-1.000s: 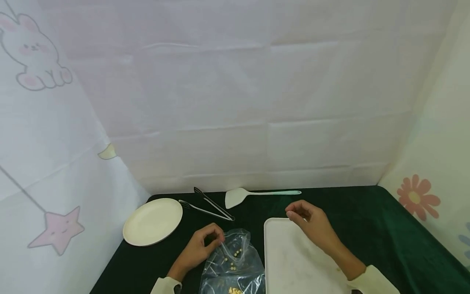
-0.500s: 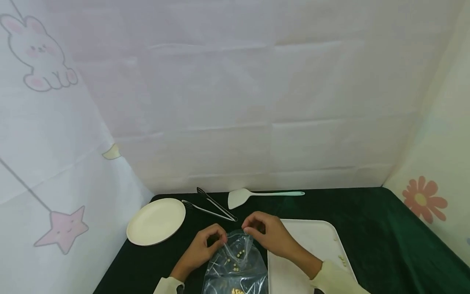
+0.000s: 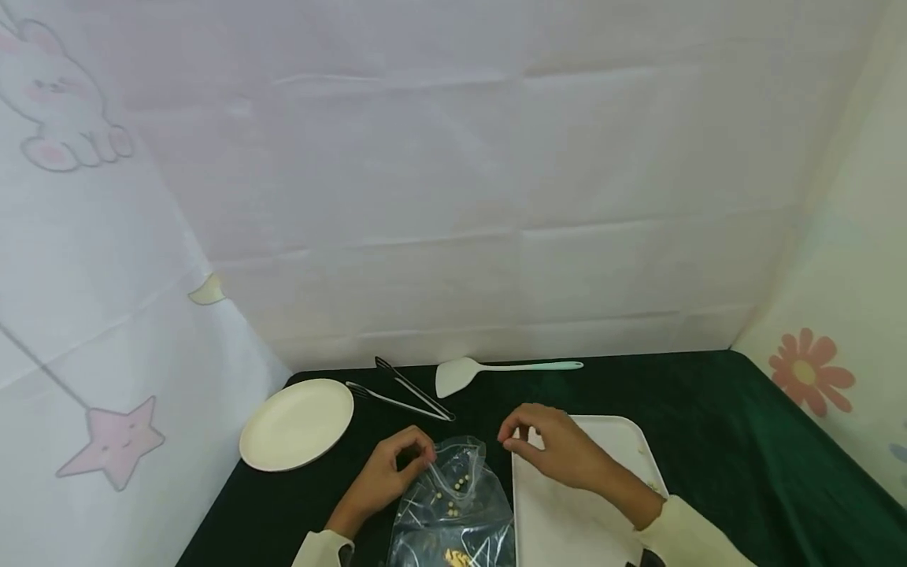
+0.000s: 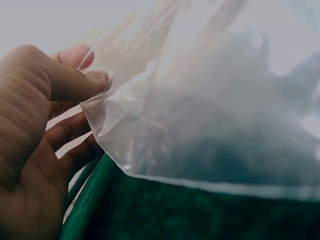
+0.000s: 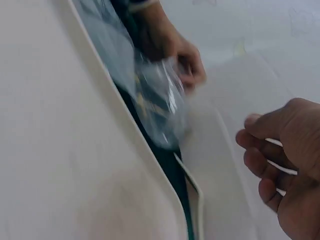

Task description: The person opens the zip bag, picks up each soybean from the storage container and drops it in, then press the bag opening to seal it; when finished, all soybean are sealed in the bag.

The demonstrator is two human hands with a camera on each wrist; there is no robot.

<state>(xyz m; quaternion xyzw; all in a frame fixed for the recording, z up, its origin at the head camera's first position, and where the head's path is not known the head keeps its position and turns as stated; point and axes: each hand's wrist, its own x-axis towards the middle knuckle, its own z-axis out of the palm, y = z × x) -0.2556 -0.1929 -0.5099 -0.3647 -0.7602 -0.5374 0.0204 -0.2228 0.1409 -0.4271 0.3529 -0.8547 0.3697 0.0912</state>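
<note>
My left hand (image 3: 383,476) pinches the rim of a clear plastic bag (image 3: 425,529) between thumb and fingers, keeping its mouth up. Small round yellow pieces (image 3: 453,504) show inside the bag, with a heap of yellow bits (image 3: 457,557) lower down. In the left wrist view the thumb (image 4: 75,82) presses the film near the bag's corner. Over the left part of the white tray (image 3: 560,528) hovers my right hand (image 3: 560,450), its fingers loosely bent. No object shows between its thumb and fingers in the right wrist view. A few small pieces (image 3: 652,486) lie along the tray's right side.
A cream oval plate (image 3: 298,425) sits at the table's left edge. Metal tongs (image 3: 418,398) lie spread behind the bag, beside a white spatula (image 3: 457,378) with a pale green handle. A dark green cloth covers the table; white fabric walls enclose it.
My right hand went from above the tray left to the bag's mouth, then came partway back right over the tray. The left hand has kept its pinch on the bag.
</note>
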